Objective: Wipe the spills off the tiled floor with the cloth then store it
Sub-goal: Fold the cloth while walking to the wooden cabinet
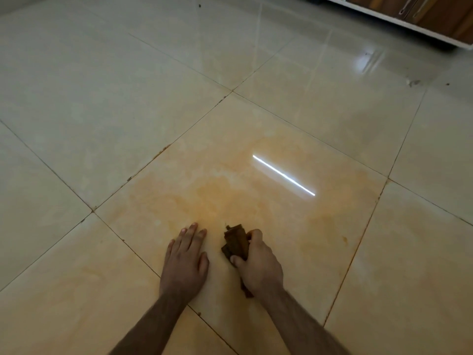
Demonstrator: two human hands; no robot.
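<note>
One orange-yellow smear of spill (230, 185) covers the glossy cream tiled floor (102, 98) directly ahead of your hands, spreading away from you and off to the right. Your right hand (258, 262) grips the bunched dark brown cloth (236, 243), its long axis pointing forward into the smear, so this hand is the nearer one to wipe. Your left hand (185, 260) lies flat with fingers straight on the tile, just beside the cloth.
</note>
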